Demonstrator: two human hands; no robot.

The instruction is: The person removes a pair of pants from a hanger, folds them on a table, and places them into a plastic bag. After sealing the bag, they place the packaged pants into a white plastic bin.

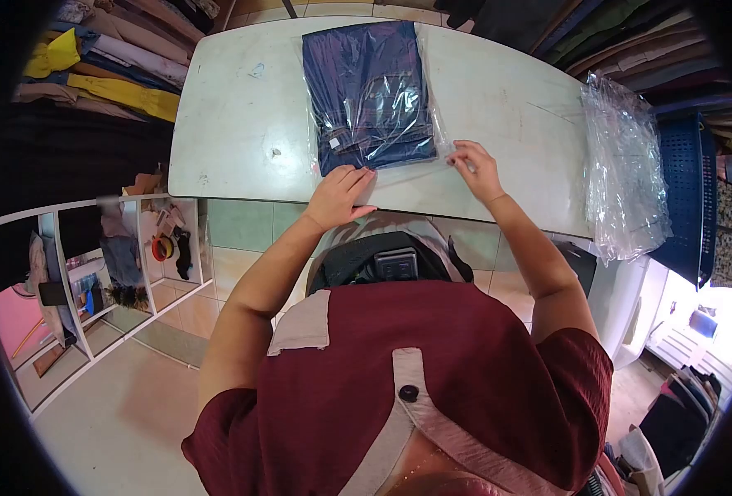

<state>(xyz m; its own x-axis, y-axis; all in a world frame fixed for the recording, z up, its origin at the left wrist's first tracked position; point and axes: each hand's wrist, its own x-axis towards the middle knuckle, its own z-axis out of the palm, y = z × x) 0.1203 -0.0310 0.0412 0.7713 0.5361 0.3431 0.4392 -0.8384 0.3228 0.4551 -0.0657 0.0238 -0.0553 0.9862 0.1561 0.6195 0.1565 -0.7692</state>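
Folded dark blue jeans [366, 91] lie inside a clear plastic bag [438, 124] on the white table [242, 107]. My left hand [343, 196] is at the near edge of the bag, fingertips on the plastic just below the jeans and thumb apart from the fingers. To the right of the jeans' near corner, my right hand [475, 169] pinches the bag's loose edge between thumb and fingers. The clear film stretches between the two hands along the table's near side.
A stack of clear plastic bags [622, 165] hangs over the table's right end, beside a blue perforated basket [684, 190]. Piles of folded clothes [118, 66] fill shelves at the back left and back right. A white rack [72, 289] stands at the left.
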